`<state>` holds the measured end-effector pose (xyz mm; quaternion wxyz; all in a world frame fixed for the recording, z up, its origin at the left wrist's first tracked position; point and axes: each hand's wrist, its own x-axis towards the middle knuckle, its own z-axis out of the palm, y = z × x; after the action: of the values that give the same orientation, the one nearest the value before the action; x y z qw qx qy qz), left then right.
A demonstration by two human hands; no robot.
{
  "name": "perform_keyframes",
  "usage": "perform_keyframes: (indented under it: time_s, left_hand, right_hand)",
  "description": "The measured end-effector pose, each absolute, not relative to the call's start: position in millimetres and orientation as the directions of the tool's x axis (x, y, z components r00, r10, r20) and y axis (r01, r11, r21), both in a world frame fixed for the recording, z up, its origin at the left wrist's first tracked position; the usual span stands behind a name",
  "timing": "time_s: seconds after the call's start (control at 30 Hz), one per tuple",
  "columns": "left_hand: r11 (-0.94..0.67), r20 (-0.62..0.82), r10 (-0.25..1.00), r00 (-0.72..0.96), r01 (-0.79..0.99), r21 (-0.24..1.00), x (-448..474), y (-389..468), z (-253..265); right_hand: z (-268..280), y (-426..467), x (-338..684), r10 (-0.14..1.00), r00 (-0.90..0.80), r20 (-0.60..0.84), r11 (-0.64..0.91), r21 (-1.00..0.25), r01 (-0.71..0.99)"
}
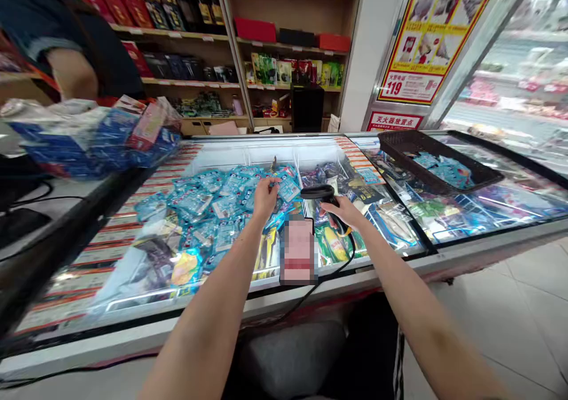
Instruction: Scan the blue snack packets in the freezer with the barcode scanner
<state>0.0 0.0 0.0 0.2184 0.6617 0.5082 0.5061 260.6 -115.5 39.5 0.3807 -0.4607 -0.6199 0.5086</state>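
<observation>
My right hand (pixel 344 210) is wrapped round the handle of a black barcode scanner (pixel 317 192), whose head points left. From its handle a black cable runs down along the front edge. My left hand (pixel 265 199) pinches the left edge of a small blue snack packet (pixel 289 188), just left of the scanner head. Around and left of that hand many similar blue packets (pixel 190 203) lie in a loose heap on the glass top of the chest freezer (pixel 146 257). A phone (pixel 298 252) with a blurred-out screen lies below and between my hands.
A dark brown tray (pixel 397 145) holding several blue packets stands on the freezer at the right. Blue and white packages (pixel 89 131) are piled at the left, beside another person's arm (pixel 71 71). Goods shelves (pixel 177 33) stand behind. Paper price strips lie along the glass.
</observation>
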Motion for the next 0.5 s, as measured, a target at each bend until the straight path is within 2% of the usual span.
perform_keyframes:
  time_s: [0.3, 0.5]
  left_hand:
    - [-0.375, 0.421, 0.906, -0.045, 0.375, 0.848, 1.0, -5.2, 5.3]
    - [-0.363, 0.415, 0.907, -0.078, 0.356, 0.861, -1.7, -8.4, 20.0]
  right_hand:
    - [39.8, -114.6, 260.4, 0.960, -0.281, 0.003, 0.038, -0.993, 0.116]
    - [29.2, -102.8, 262.5, 0.989, -0.149, 0.023, 0.002, -0.990, -0.142]
